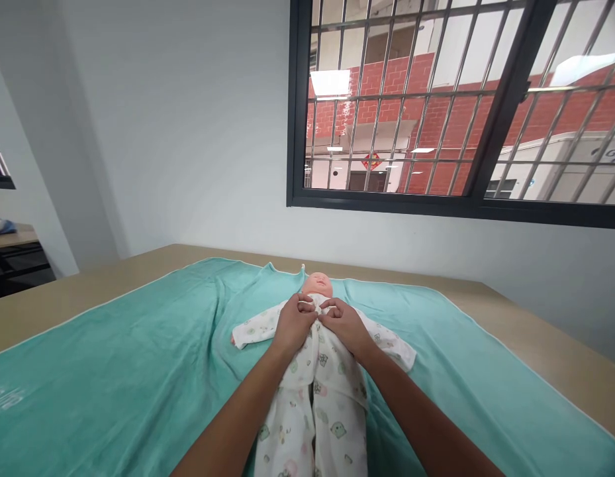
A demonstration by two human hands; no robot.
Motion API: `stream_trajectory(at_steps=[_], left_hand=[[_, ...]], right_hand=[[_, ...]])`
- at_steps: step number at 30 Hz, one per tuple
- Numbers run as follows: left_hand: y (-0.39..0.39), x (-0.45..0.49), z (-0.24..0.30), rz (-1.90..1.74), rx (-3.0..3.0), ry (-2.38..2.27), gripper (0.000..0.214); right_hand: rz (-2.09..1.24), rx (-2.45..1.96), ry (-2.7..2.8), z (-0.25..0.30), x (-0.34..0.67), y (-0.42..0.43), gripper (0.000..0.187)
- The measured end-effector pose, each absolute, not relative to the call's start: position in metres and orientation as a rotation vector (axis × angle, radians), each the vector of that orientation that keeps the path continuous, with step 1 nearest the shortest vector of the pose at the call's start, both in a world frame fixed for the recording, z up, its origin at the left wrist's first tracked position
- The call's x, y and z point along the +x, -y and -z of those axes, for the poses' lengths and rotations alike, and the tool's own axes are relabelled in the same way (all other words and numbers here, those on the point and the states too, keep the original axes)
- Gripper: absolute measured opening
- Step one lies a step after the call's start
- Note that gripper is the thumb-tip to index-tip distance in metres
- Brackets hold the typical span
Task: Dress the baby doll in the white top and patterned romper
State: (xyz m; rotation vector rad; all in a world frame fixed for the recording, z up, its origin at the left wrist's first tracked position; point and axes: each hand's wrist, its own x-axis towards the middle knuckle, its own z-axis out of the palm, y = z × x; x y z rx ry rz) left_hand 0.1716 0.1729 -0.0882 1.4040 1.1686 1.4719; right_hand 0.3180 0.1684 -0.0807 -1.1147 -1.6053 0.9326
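A baby doll [318, 283] lies on its back with its head toward the wall. It wears a white romper [331, 391] with small printed animals, its sleeves spread out to both sides. My left hand [296, 323] and my right hand [345, 324] meet at the romper's upper chest, just below the doll's neck. The fingers of each hand are pinched on the front edges of the cloth. Whether a snap or button sits between the fingertips is hidden. Below the hands, the front seam hangs slightly parted toward the legs.
A green blanket [153, 351] with folds lies under the doll on a wooden table [550, 338]. Behind it are a grey-white wall [198, 132] and a barred window [411, 99]. Another table [12, 237] with something on it stands at the far left.
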Motion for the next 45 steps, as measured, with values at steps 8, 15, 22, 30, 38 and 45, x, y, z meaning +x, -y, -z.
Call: stream_trajectory(at_steps=[8, 15, 22, 30, 38, 45], left_hand=[[-0.170, 0.172, 0.084, -1.470, 1.246, -0.910, 0.027], [-0.169, 0.169, 0.087, -1.468, 1.321, -0.876, 0.024], [-0.171, 0.171, 0.091, -1.521, 1.336, -0.938, 0.023], [-0.172, 0.168, 0.089, -1.493, 1.211, -0.893, 0.029], [-0.170, 0.165, 0.088, -1.507, 1.106, -0.841, 0.035], [-0.168, 0.163, 0.092, -1.512, 1.076, -0.735, 0.034]], right_hand=[[-0.726, -1.198, 1.663, 0.081, 0.315, -0.169, 0.022], [-0.538, -1.221, 1.759, 0.082, 0.313, -0.165, 0.013], [-0.473, -1.212, 1.791, 0.084, 0.311, -0.164, 0.015], [-0.452, -1.244, 1.785, 0.087, 0.311, -0.166, 0.017], [0.109, -1.372, 2.076, 0.080, 0.310, -0.155, 0.026], [0.492, -1.411, 2.272, 0.074, 0.312, -0.151, 0.033]])
